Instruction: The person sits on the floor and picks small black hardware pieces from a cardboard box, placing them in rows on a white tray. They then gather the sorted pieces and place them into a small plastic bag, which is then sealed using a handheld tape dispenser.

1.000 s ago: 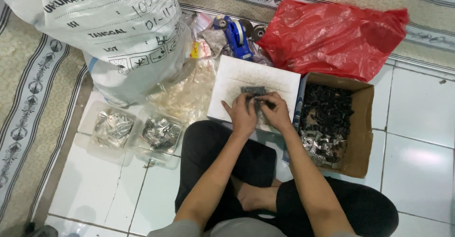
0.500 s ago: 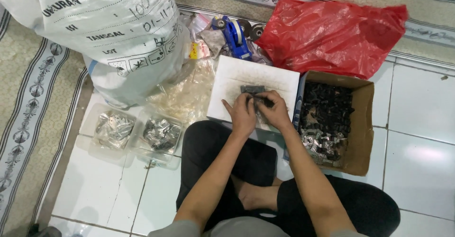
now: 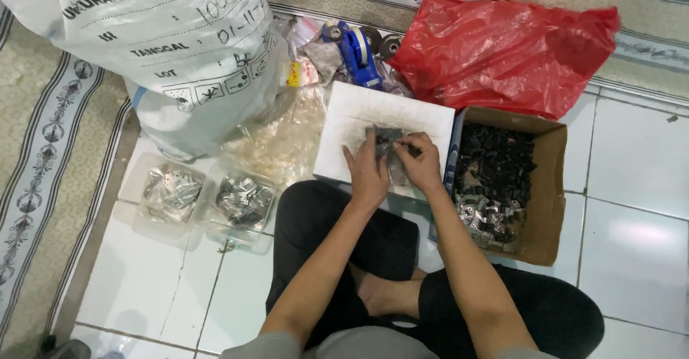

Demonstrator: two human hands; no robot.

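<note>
Sitting cross-legged on a white tiled floor, the person works with both hands over a white box [image 3: 359,111] set just ahead of the knees. The left hand [image 3: 367,176] and the right hand [image 3: 420,162] meet over a small grey metal piece [image 3: 384,135], which lies at the fingertips, on or just above the box top; whether it is lifted clear cannot be told. Both sets of fingers are curled in and pinch at that piece from either side, the left from the near left edge, the right from the right edge. It looks thin, stiff and light, probably stamped sheet metal, so it should not bend under a pinch, yet its edges may be sharp and its flat faces slippery; holding it by the edges between thumb and forefinger seems the surest grip. Just to the right of the right fingers stands an open cardboard box [image 3: 549,187] filled with dark and silvery small parts. Well to the left of the left fingers sit two clear plastic tubs [image 3: 172,190] holding shiny metal bits. Beyond the fingertips lie a red plastic bag [image 3: 502,50], a blue tape dispenser [image 3: 357,54] and crumpled clear plastic bags [image 3: 283,140], with a large white sack [image 3: 151,36] further left.
</note>
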